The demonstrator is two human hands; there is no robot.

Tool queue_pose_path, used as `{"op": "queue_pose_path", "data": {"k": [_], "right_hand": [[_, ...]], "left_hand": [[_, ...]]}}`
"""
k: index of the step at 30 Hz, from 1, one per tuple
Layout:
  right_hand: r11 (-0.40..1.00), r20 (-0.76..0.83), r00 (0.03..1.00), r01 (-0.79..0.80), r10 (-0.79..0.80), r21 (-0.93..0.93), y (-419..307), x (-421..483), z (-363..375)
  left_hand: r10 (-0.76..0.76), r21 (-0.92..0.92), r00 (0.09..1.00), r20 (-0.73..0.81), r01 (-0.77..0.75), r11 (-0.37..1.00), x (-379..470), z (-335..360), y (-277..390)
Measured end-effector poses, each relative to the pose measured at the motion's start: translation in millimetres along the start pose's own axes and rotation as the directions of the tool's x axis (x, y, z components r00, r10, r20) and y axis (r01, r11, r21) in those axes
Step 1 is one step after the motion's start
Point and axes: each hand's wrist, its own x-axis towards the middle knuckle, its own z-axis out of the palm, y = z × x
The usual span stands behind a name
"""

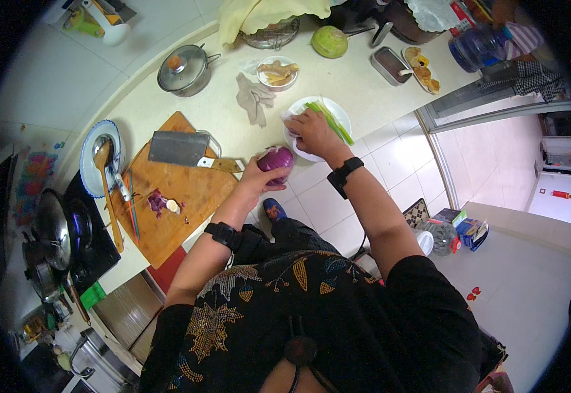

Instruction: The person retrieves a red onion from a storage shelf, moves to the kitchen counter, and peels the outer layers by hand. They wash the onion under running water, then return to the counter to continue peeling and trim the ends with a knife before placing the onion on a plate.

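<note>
A purple onion [276, 164] is held in my left hand [261, 181], off the counter's front edge and right of the cutting board. My right hand [312, 133] reaches over a white plate [347, 115] with green onion stalks [332, 120] on it; its fingers are on something pale and thin at the plate's left side, which I cannot make out clearly. On the wooden cutting board [202, 191] lies a cleaver [180, 147], its handle pointing towards my left hand. Purple onion scraps [158, 203] lie lower on the board.
Behind the board stands a lidded pot [185, 71]. A beige cloth [253, 98], a bowl of ginger [277, 73] and a green kohlrabi [330, 42] sit further back. To the left are a blue-rimmed bowl [89, 162] with a ladle, a wooden spatula [111, 211] and a wok [54, 231].
</note>
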Motion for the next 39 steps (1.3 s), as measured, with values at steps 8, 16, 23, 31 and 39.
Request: {"op": "queue_pose_path", "data": {"k": [8,16,23,31,39], "right_hand": [[0.677,0.056,0.954,-0.248,0.293,0.693,27.9,17.8,-39.0],[0.556,0.039,0.999,-0.012,-0.035,0.831,-54.0,38.6,-48.0],[0.758,-0.084,0.847,0.51,-0.525,0.406,-216.2,97.2,30.1],[0.822,-0.392,0.813,0.533,-0.432,0.199,-233.4,101.9,58.8],[0.974,0.125,0.992,0.019,0.009,-0.226,-40.9,-18.7,-7.7]], "left_hand": [[-0.001,-0.029,1.0,0.017,0.001,1.0,-5.6,-4.8,-2.0],[0.025,-0.017,0.984,0.175,-0.022,1.0,-78.8,-53.1,-4.2],[-0.018,0.039,1.0,-0.007,0.018,0.999,-158.1,-108.9,-16.2],[0.116,-0.065,0.989,-0.09,-0.122,0.99,-173.3,-128.5,-54.4],[0.103,-0.237,0.994,-0.047,-0.111,0.965,-179.6,-137.6,-48.1]]}}
